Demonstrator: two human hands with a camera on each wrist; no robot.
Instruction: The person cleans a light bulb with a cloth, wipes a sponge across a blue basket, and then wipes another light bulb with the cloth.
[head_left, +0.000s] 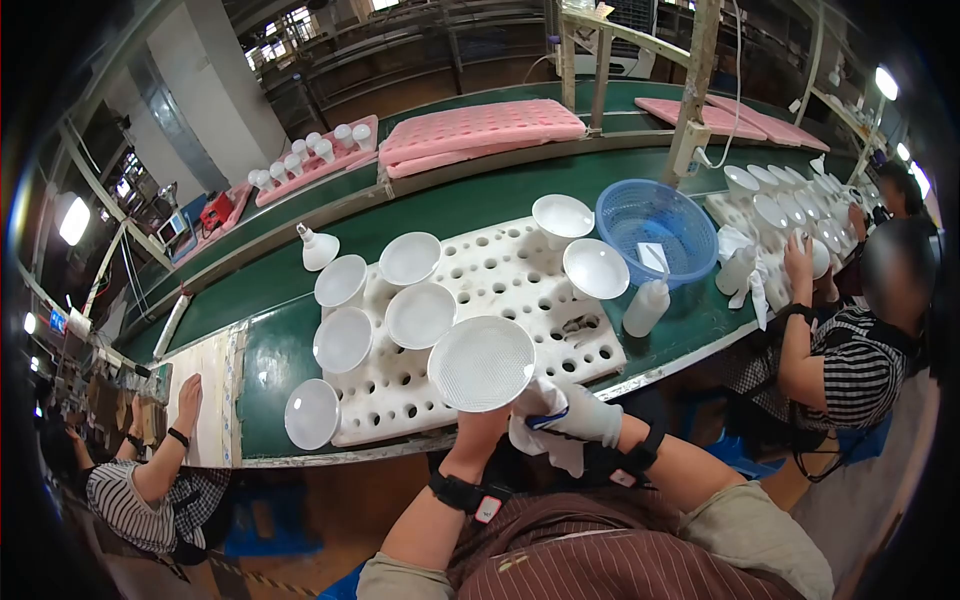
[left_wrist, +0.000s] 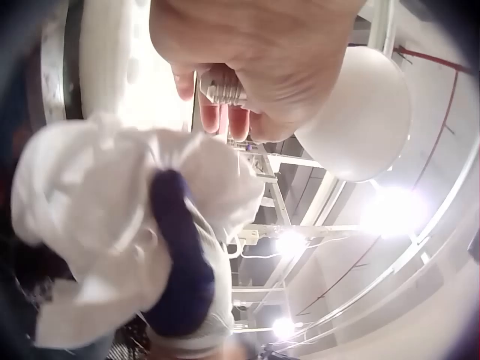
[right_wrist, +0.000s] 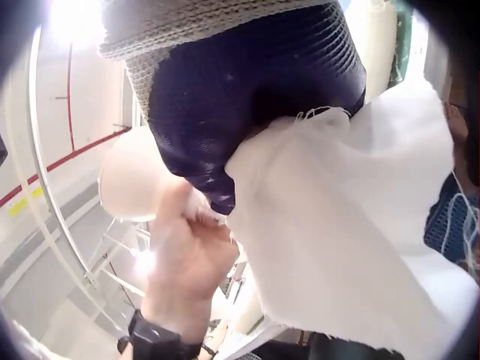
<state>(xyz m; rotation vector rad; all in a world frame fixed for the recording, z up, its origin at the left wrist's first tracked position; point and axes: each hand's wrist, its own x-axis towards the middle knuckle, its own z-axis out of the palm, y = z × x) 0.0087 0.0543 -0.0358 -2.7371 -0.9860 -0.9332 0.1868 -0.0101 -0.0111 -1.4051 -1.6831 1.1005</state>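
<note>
My bare left hand (head_left: pixel 484 428) holds a wide reflector light bulb (head_left: pixel 482 362) by its base end, its broad white face up. In the left wrist view, the metal screw base (left_wrist: pixel 225 91) shows between the fingers. My right hand (head_left: pixel 592 418) wears a white glove with a dark blue coated palm and grips a crumpled white cloth (right_wrist: pixel 345 217). Cloth and glove are close beside the screw base. Beyond the hands, a white foam tray (head_left: pixel 495 265) with holes carries several similar bulbs (head_left: pixel 421 316).
A blue plastic basket (head_left: pixel 606 215) and a white squeeze bottle (head_left: pixel 647 312) stand right of the tray. One bulb (head_left: pixel 320 253) stands face down at the back left. Pink foam trays (head_left: pixel 480 130) lie behind. People sit at both sides of the green bench (head_left: pixel 275 345).
</note>
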